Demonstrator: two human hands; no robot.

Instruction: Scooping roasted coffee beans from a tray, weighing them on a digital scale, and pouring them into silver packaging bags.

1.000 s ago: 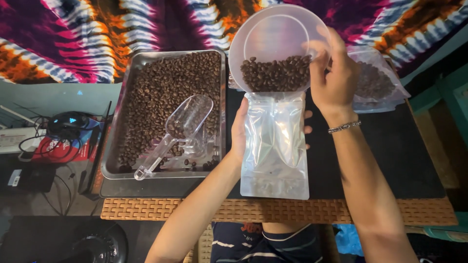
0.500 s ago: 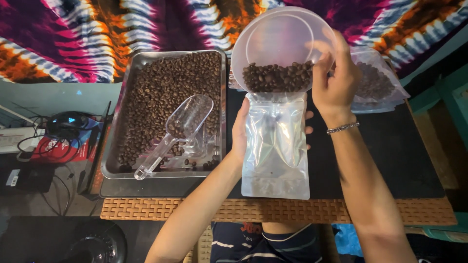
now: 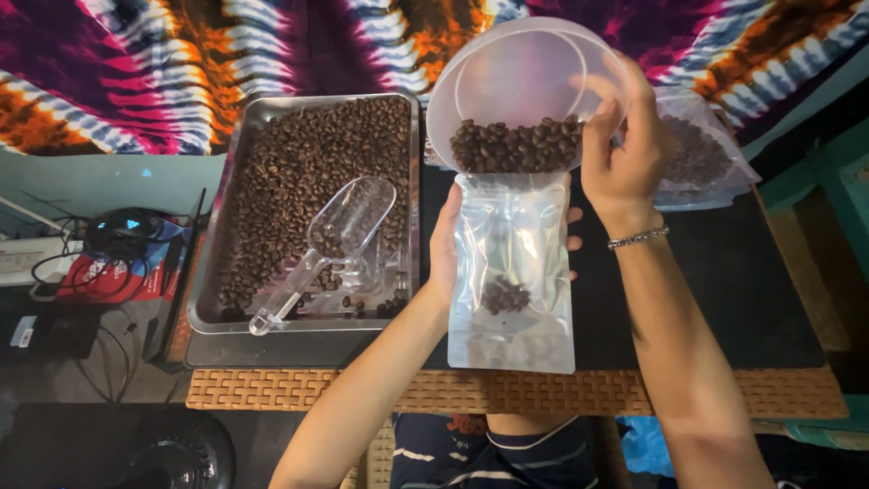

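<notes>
Single head-worn view: we look steeply down, at close range, onto the table (image 3: 724, 299), our forearms entering from the lower edge of the frame.

The clear plastic bowl (image 3: 529, 91) sits more steeply tipped than in the 2 earlier pictures, its rim now pressed down to the mouth of the clear pouch (image 3: 512, 272). The coffee beans (image 3: 516, 145) have slid into a tight heap along the bowl's lower lip, where before they lay a little higher in the bowl. A small cluster of beans (image 3: 504, 295) now lies inside the pouch, which showed none settled there 1 second ago. The right hand (image 3: 625, 149) has turned further over the bowl's edge, fingers curling higher on the rim.
</notes>
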